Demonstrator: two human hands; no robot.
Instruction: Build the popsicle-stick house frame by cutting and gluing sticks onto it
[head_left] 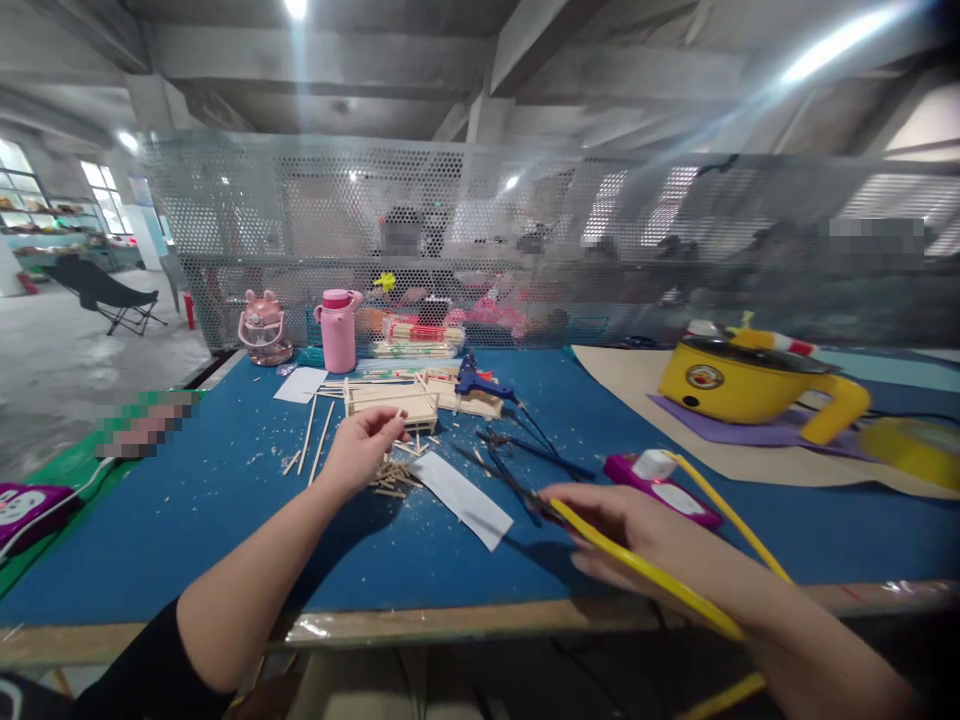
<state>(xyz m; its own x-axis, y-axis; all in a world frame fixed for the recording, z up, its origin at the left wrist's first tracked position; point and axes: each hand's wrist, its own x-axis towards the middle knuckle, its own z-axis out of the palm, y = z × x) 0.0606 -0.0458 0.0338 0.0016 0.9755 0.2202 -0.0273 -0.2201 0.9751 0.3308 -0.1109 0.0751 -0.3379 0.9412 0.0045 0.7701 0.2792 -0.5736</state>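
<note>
My left hand is closed in a pinch on a small pale piece of wooden stick, just in front of a small frame built of sticks. Short cut sticks lie in a heap below that hand. My right hand is wrapped round a tool with dark jaws and a long yellow handle, which looks like pliers. Its jaws point left, over the table near a white paper strip. Part of the grip is hidden behind the handle.
A blue glue gun and dark-handled tools lie behind the paper strip. Right are a purple power strip with a yellow cord and a yellow pot. A pink bottle stands before a perforated metal screen.
</note>
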